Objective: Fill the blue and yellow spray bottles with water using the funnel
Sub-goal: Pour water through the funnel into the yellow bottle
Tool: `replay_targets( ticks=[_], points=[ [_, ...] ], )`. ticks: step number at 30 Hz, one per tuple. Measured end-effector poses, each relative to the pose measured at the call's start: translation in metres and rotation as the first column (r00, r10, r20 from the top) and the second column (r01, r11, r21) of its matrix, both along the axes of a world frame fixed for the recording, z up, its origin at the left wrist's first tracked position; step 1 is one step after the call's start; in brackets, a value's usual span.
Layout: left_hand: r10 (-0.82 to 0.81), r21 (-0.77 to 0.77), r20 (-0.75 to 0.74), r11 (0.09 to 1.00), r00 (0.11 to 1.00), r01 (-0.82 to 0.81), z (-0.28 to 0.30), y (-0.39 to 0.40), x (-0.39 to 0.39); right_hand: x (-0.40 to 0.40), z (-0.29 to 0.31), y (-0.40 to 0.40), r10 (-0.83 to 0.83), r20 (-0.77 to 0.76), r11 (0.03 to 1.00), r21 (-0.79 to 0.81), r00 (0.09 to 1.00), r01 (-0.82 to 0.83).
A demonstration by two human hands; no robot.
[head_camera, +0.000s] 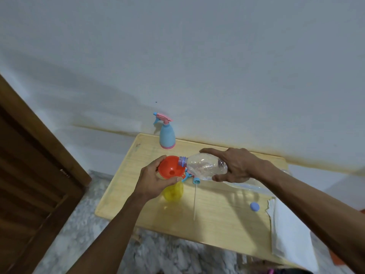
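An orange funnel [170, 167] sits in the neck of the yellow spray bottle [173, 191], which stands on the wooden table [217, 220]. My left hand [152, 180] grips the funnel's rim. My right hand [235, 165] holds a clear plastic water bottle [203, 165] tipped on its side, its mouth over the funnel's bowl. The blue spray bottle [166, 133], with its pink and blue trigger head on, stands upright at the table's far edge. A detached spray head with its long dip tube [195, 198] lies on the table just right of the yellow bottle.
A small blue cap [254, 206] lies on the table's right side, near folded white paper towels [288, 230] at the right edge. A wooden door [29, 184] stands at the left. The white wall runs right behind the table.
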State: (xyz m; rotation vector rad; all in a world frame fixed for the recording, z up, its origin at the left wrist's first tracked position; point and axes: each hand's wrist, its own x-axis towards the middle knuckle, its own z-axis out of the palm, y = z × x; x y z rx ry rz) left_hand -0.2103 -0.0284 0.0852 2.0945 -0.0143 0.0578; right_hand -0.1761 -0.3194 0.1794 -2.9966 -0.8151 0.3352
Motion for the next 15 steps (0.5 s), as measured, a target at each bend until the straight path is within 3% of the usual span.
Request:
replay_targets(
  ticks=[15],
  points=[
    [-0.019,-0.014,-0.021,1.0,1.0,0.018,0.0033,0.0005,-0.0017,0.0006,-0.0022,-0.0015,0.04,0.065,0.995,-0.092,0.997,-0.034]
  ],
)
